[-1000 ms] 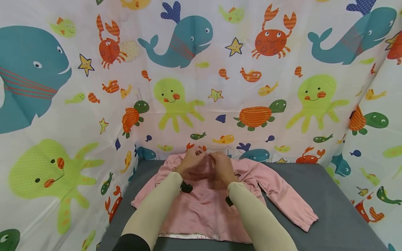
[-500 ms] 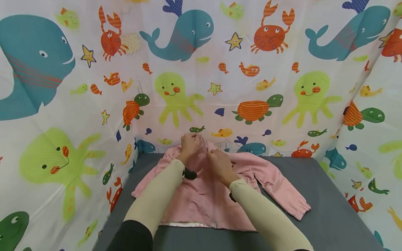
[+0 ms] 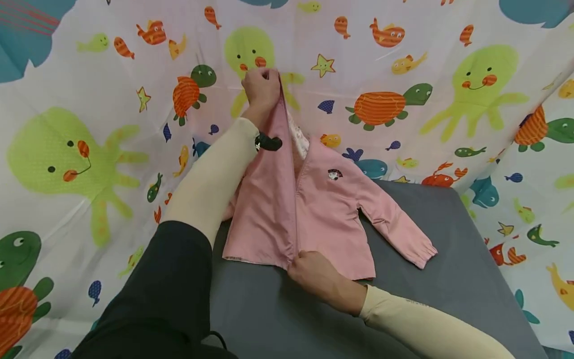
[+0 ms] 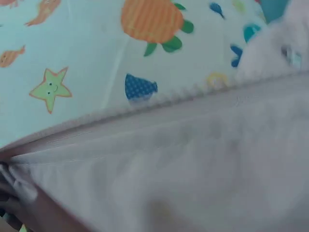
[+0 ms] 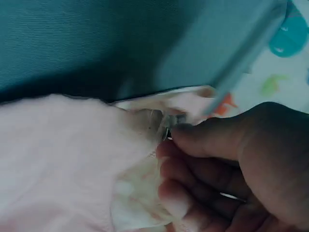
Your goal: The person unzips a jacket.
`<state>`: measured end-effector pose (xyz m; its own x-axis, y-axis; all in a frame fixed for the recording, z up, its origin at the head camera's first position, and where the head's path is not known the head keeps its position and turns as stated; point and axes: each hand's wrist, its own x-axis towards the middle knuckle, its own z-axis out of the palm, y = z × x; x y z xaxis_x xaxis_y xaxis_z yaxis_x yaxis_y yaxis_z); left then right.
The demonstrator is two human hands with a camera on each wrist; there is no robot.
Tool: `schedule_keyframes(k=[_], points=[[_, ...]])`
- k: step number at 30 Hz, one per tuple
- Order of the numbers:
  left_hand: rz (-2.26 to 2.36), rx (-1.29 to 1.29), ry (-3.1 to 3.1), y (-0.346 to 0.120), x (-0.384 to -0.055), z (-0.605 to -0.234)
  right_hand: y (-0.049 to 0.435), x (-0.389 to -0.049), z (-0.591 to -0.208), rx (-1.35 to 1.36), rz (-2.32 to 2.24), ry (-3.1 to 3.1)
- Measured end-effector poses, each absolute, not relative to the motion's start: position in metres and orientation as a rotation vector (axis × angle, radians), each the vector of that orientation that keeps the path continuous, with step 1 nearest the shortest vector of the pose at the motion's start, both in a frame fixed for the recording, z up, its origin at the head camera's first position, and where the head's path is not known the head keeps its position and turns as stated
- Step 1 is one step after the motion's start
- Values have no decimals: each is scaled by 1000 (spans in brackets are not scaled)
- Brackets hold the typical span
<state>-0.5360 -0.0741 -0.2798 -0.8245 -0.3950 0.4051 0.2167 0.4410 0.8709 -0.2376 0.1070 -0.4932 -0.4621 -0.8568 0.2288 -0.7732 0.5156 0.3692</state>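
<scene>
A pink jacket (image 3: 332, 214) lies front side up on the grey table, with a small dark motif (image 3: 334, 174) on its chest. My left hand (image 3: 262, 92) grips the top of one front edge and holds it raised, so the printed white lining (image 3: 298, 135) shows at the neck. Down at the hem, my right hand (image 3: 320, 279) pinches the lower end of the zip. The right wrist view has thumb and fingers at the zip end (image 5: 166, 128); the slider is too blurred to make out. Stretched pink cloth (image 4: 217, 154) fills much of the left wrist view.
Beneath the jacket is a grey table (image 3: 417, 219). A white curtain (image 3: 323, 30) printed with sea animals hangs behind it and along both sides. One jacket sleeve (image 3: 399, 224) stretches out to the right; the other is mostly hidden behind the left arm.
Both hands were together at the collar. My right hand has come down the front to the hem and the zip has parted. My left hand has risen, lifting one front edge.
</scene>
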Motion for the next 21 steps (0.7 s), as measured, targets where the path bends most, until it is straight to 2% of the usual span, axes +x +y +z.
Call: schedule_keyframes(k=[5,13,17,21], points=[[-1379,110,-2167,-83,-533,-272,93,-226,-504,1305,-344,-2328],[-1181,-156,-2373,-102,-538,-325,88,-225,-541,1321,-253,-2397],[-1155,-195,-2454,-114,-535,-346,92,-229,-534,1341,-83,-2526],[-1125,-234,-2532,-120,-532,-352,105,-247,-513,1275,185,-2627]])
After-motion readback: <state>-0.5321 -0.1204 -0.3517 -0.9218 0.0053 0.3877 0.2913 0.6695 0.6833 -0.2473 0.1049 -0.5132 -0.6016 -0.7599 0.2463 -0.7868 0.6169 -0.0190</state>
